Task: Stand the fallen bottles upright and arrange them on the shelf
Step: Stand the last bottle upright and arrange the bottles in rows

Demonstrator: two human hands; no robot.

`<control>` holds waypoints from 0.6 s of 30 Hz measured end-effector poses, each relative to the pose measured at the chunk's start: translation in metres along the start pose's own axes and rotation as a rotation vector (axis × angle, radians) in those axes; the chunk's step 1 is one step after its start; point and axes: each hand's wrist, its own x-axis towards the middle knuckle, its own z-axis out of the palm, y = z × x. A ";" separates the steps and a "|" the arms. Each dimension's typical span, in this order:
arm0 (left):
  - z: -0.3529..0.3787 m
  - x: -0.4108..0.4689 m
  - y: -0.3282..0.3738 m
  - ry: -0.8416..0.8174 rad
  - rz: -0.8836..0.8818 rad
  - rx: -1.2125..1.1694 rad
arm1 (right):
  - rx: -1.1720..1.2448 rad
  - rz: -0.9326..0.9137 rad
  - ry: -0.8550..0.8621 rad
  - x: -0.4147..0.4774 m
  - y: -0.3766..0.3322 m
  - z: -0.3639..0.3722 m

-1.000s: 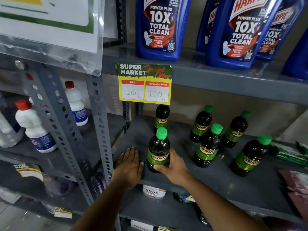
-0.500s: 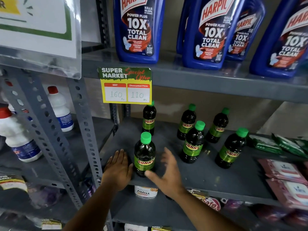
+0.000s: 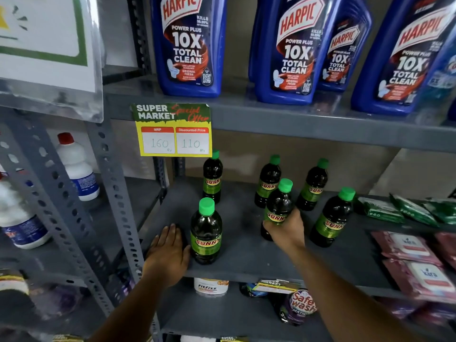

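On grey shelf (image 3: pixel 241 257), six upright Sunny bottles (image 3: pixel 206 233)

Six bottles are stood on the middle shelf (image 3: pixel 246 257) — one at the front left (image 3: pixel 206 233), one behind it (image 3: pixel 212 178), four grouped to the right. Packets (image 3: pixel 409 253) are piled at the far right, bigger bottles (image 3: pixel 187 45) lined up on the shelf above.

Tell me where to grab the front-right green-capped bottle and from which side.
Grip the bottle around its labelled middle, coming from the front right. It leans a little, and the right hand holds the neighbouring bottle on its left.
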 end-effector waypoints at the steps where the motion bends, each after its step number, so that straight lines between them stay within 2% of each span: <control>1: -0.001 0.000 0.001 -0.002 -0.001 0.004 | 0.013 -0.009 -0.002 -0.001 0.000 0.001; 18: 0.002 0.002 -0.002 -0.009 0.002 -0.012 | 0.055 -0.117 -0.096 -0.066 0.029 -0.017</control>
